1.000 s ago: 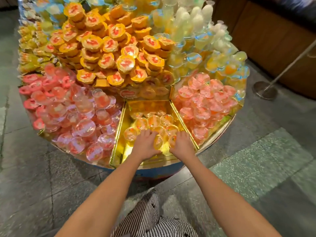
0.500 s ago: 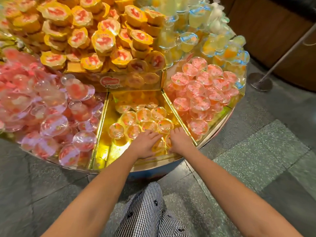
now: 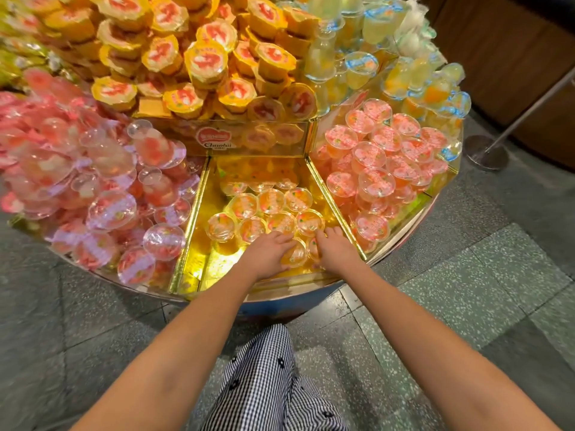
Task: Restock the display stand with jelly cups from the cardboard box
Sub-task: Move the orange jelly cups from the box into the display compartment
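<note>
The round display stand [image 3: 413, 219] has gold-walled wedge compartments. Its middle gold compartment [image 3: 202, 262] holds several orange jelly cups [image 3: 270, 202] in loose rows. Both my hands reach into its front right part. My left hand [image 3: 266, 255] lies with its fingers stretched over a jelly cup [image 3: 295, 255] near the front edge. My right hand [image 3: 334, 250] sits beside the right divider, its fingertips touching the cups in front of it. The front left of this compartment is bare gold. No cardboard box is in view.
Pink-lidded cups [image 3: 373, 157] fill the right compartment, and clear pink cups [image 3: 102, 181] heap up on the left. Yellow-lidded cups [image 3: 205, 60] are stacked behind, pale drinks [image 3: 357, 70] at the back right. A stanchion base [image 3: 485, 152] stands on the tiled floor at the right.
The view has drawn closer to the stand and shifted right. Both hands stay at the compartment's front among the orange cups, now a little further apart.
</note>
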